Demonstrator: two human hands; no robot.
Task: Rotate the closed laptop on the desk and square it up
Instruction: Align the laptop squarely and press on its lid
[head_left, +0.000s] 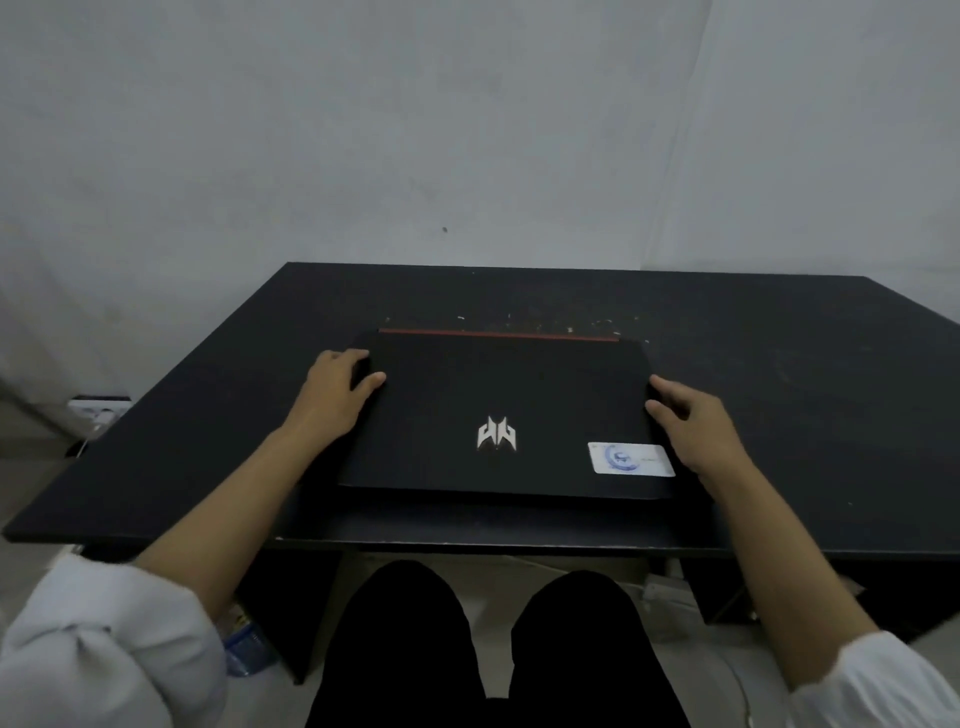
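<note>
At the two short edges of the laptop (498, 415), the fingers did the work. The left hand (332, 397) had its thumb laid on the lid and the other fingers curled over the far left corner, so it held that corner in a narrow grip. The right hand (696, 423) was spread wide, its fingertips touching the right edge but not closed around it; I judge this hand was there to push or guide, not to carry. With one hand on each side, the person could turn the machine and stop it exactly. The closed laptop lay flat near the front middle of the black desk (779, 353), its red strip (498, 333) facing the wall and a white sticker (631, 459) on the near right corner. Its edges looked almost parallel to the desk front, so only small correction seemed left.
</note>
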